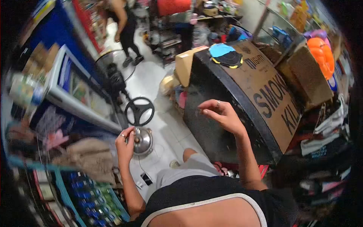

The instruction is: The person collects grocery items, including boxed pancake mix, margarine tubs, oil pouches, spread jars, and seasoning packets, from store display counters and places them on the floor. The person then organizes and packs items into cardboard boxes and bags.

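My left hand (125, 143) is raised at left centre, beside a shiny round metal dome (143, 141) on the floor. Its thumb and fingers are pressed together, and anything between them is too small or hidden to make out. My right hand (225, 118) hovers in front of the black side of a large box (211, 128). The right fingers are curved, with a gap to the thumb and nothing visible between them. A black three-spoke wheel (139, 111) stands just beyond the dome. Whether the left hand touches the dome, I cannot tell.
A glass-topped freezer (85, 92) stands at left, above packed bottles (90, 196). The big box's lettered cardboard top (261, 83) carries a blue and black cap (226, 55). Another person (126, 30) stands far up the tiled aisle (147, 77). A phone-like object (146, 179) lies below.
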A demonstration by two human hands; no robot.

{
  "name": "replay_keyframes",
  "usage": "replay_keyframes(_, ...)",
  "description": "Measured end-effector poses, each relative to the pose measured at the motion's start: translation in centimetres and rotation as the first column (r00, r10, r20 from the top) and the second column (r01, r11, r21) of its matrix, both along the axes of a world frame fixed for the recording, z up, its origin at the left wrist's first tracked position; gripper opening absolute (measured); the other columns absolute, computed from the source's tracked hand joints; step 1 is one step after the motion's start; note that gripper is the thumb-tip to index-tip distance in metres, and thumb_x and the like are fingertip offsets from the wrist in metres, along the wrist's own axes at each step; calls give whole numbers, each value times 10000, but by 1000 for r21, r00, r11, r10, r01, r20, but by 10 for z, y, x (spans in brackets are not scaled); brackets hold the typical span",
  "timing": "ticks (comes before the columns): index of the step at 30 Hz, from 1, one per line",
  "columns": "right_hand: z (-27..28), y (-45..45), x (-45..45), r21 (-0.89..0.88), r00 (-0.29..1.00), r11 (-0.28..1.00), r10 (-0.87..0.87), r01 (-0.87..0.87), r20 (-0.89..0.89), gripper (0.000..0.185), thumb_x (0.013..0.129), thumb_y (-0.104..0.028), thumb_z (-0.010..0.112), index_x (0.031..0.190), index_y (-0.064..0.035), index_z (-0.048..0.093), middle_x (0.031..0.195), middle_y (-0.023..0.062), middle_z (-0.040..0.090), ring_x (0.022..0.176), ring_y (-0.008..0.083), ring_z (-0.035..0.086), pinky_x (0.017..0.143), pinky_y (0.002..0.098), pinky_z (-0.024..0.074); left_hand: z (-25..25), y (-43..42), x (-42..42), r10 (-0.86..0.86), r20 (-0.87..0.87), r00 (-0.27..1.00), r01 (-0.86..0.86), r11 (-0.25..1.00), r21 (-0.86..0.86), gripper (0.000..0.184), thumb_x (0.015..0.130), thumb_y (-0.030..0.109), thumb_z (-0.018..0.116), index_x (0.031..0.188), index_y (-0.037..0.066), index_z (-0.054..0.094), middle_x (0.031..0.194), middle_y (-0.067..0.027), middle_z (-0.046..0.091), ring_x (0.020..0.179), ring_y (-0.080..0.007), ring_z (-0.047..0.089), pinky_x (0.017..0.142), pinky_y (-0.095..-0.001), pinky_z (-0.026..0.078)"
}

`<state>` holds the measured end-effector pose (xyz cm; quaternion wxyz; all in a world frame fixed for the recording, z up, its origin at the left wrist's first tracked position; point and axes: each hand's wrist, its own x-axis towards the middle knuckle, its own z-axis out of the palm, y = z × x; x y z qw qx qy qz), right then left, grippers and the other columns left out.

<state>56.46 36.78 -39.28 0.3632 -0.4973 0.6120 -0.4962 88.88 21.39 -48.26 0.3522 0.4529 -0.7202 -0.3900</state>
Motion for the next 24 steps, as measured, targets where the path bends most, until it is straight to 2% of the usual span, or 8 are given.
replay_keyframes(7,11,-113,-65,43,989,991,-131,128,65,197,885,-119,600,1030,12,628,922,39,653,855,100,601,772,252,482,28,-149,-166,-344,-83,935,334,936,-115,176,862,0,553,1011,-23,643,933,-110,664,833,-166,628,755,-275,477)
replay_keyframes(9,14,-141,-87,-39,980,982,-190,187,-67,161,874,-92,600,990,11,645,898,63,667,838,119,618,764,258,483,25,-179,-205,-395,-137,909,388,919,-73,169,853,-13,556,996,-33,644,905,-119,668,833,-171,637,761,-275,479)
replay_keyframes(11,26,-171,-115,-136,946,964,-254,229,-200,146,868,-79,600,969,11,654,881,78,672,831,131,627,759,260,484,10,-214,-241,-379,-70,923,367,919,-141,173,851,-13,556,995,-24,651,895,-122,669,825,-167,640,757,-277,483)
replay_keyframes(15,31,-223,-146,-140,920,921,-379,363,-105,143,852,-61,598,962,1,665,865,86,679,810,146,643,736,274,489,24,-263,-297,-476,-237,847,500,865,49,199,857,-14,559,1040,-24,635,914,-114,668,782,-146,640,733,-259,488)
replay_keyframes(16,34,-235,-153,-170,895,913,-399,370,-200,145,841,-46,601,963,0,666,875,92,682,814,156,645,737,282,492,25,-278,-310,-535,-237,811,566,820,83,232,863,-12,560,1088,-23,618,924,-106,664,760,-121,630,710,-243,486)
replay_keyframes(20,33,-261,-170,-15,863,878,-474,479,-175,129,820,-18,611,935,3,665,850,106,676,797,201,650,729,289,496,23,-335,-366,-622,-340,706,708,623,332,220,908,35,532,1101,-45,601,875,-83,648,724,-90,582,672,-226,484)
replay_keyframes(21,22,-268,-175,-88,832,853,-522,515,-187,147,831,-75,630,959,-10,663,767,111,642,636,179,601,587,286,464,27,-346,-386,-632,-350,692,722,595,353,217,911,46,530,1094,-44,606,837,-72,640,714,-90,571,668,-229,476)
replay_keyframes(24,20,-291,-187,-46,599,632,-753,774,-275,143,823,-49,620,951,0,660,809,113,646,668,176,600,602,282,464,39,-392,-477,-710,-420,565,823,451,345,209,909,64,536,1075,-33,620,790,-53,618,691,-88,539,656,-230,448)
